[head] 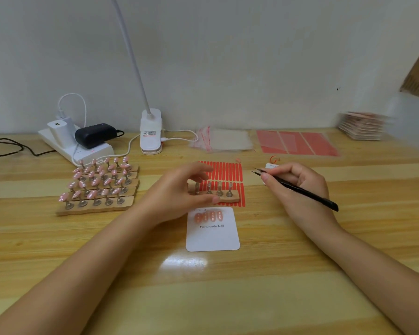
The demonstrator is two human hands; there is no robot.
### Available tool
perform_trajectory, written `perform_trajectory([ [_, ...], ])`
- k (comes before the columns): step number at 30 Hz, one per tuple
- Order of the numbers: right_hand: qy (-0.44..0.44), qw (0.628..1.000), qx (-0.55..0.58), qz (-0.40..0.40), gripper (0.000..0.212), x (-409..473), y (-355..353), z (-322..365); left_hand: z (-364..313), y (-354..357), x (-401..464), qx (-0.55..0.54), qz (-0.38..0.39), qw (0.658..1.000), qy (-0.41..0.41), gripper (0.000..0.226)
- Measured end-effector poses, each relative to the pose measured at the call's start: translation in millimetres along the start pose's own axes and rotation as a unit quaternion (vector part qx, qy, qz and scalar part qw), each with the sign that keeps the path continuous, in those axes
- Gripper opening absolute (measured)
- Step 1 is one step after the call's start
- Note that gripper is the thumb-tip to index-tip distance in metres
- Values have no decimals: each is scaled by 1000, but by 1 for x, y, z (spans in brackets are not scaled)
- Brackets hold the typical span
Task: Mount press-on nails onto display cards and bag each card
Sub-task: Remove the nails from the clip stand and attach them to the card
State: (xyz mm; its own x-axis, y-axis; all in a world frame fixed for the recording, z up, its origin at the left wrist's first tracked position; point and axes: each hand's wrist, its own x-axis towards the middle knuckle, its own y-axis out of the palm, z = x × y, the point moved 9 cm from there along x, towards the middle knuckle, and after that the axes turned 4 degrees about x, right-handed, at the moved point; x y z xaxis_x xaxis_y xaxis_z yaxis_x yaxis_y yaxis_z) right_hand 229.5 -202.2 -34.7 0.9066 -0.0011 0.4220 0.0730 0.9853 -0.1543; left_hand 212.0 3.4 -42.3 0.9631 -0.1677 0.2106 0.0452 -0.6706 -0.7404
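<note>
Holding: right hand [300, 187] pinches black tweezers [298, 188], tips pointing left, nothing visible in them.
Left hand [179, 189]: blurry, fingers curled around the left end of a wooden strip [228, 199] with bare metal stands.
Display card [213, 234]: white, flat on the table [276, 286] just in front of that strip, four pink nails [208, 216] in a row near its top edge.
Red sticker sheet [224, 174]: under and behind the strip.
Left side: block of stands with pink nails [99, 184].
Back: clear bags [223, 140], stacked cards [362, 126], lamp base [151, 131].
</note>
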Motion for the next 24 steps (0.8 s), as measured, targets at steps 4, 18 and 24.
perform_trajectory([
  [4,-4,999,-49,18,18,21,8,3,10,-3,-7,-22,-39,999,10,50],
  [18,110,986,-119,50,14,73,38,-42,11,-4,-7,-40,-51,998,21,38],
  [24,111,984,-128,52,19,74,42,-41,13,-4,-8,-40,-51,998,11,38],
])
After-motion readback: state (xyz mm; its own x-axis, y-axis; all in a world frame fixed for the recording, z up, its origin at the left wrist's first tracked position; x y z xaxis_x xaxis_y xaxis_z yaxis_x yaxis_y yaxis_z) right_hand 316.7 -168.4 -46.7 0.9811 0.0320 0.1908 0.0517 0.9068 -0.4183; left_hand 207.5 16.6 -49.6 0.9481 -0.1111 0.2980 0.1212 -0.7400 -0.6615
